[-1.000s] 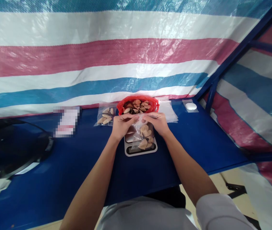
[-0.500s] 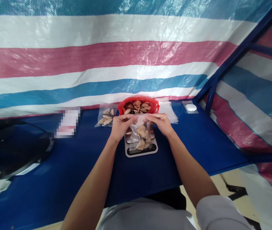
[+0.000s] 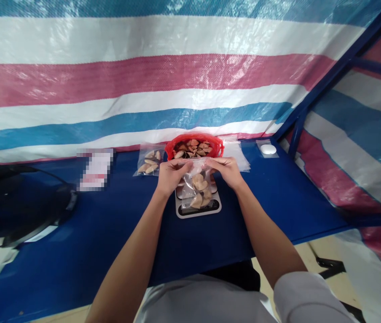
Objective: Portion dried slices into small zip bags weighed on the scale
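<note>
My left hand and my right hand pinch the top edge of a clear zip bag, one at each side. Several pale brown, dried-looking slices lie in the lower part of this bag. Beneath it is a white kitchen scale, whose dark display is partly covered by the bag. Whether the bag rests on the scale or hangs just above it, I cannot tell. Just beyond my fingers stands a red basket holding many brown slices.
A second clear bag with slices lies left of the basket. Flat clear bags are stacked to its right. Farther right is a white oval object on clear plastic. A black object and a blurred-out card occupy the blue table's left side.
Both hands keep their pinch on the bag's top edge, with only a slight shift of the fingers. The whole view has moved a little; the objects on the table stay in place.
</note>
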